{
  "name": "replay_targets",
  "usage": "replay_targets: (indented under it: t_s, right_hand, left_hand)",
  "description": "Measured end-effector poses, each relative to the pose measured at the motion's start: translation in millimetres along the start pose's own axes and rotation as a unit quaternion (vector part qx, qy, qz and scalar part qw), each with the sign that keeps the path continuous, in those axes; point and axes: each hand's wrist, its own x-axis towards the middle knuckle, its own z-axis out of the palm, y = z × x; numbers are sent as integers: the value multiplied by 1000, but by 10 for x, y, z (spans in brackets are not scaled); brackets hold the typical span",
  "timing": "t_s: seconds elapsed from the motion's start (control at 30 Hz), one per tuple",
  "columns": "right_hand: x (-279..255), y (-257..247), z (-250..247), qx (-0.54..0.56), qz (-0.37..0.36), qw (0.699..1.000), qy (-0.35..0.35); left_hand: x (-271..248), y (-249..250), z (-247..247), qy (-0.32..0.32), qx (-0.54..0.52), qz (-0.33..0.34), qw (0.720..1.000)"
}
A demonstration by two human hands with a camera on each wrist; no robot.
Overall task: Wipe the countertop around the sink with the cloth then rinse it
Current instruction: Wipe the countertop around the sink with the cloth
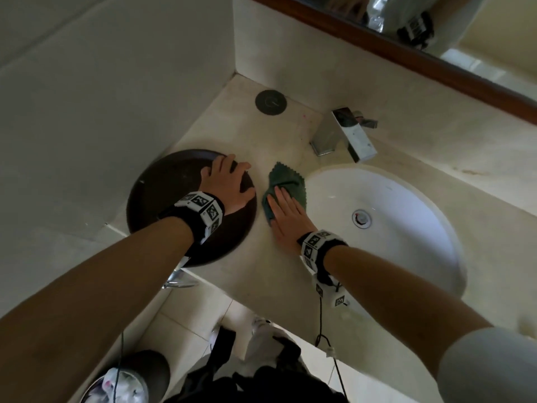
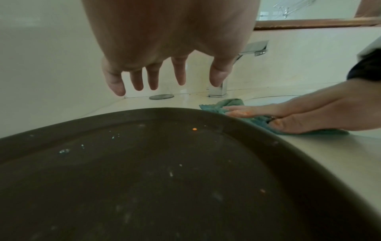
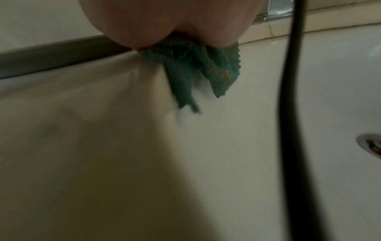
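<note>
A green cloth [image 1: 286,175] [image 2: 230,102] [image 3: 185,65] lies bunched on the beige countertop [image 1: 279,135], between a round dark brown tray [image 1: 168,193] [image 2: 164,179] and the white sink [image 1: 406,205] [image 3: 237,146]. My right hand [image 1: 283,199] [image 2: 257,110] [image 3: 171,21] presses it flat with straight fingers, and part of the cloth hangs past the sink's rim. My left hand [image 1: 232,175] [image 2: 153,78] is spread over the tray's far rim and holds nothing. A chrome faucet [image 1: 345,135] [image 2: 218,91] stands behind the sink.
A dark round disc [image 1: 270,102] sits in the back corner of the counter. Walls close in at the left and back, with a wood-framed mirror [image 1: 406,53] above. The drain [image 1: 361,218] [image 3: 371,145] is in the basin. A black cable [image 3: 292,114] hangs from my right wrist.
</note>
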Motion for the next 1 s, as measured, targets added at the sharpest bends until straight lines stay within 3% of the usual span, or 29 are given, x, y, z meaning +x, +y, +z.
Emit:
replay_targets:
  t_s: [0.23, 0.43, 0.7, 0.83, 1.0]
  right_hand:
    - [-595, -233, 242, 6, -23, 999, -22]
    - [-1153, -335, 410, 46, 0, 999, -19]
    - [-1478, -440, 351, 109, 94, 990, 2]
    - [-1435, -494, 180, 186, 191, 963, 33]
    - [-1434, -505, -32, 257, 241, 930, 104]
  left_hand:
    - [-437, 85, 124, -4, 14, 32, 999]
    - [-728, 70, 196, -1, 31, 54, 998]
    - [-944, 35, 166, 10, 36, 69, 997]
    - [-961, -16, 138, 13, 30, 69, 997]
    - [-941, 25, 108, 7, 18, 86, 996]
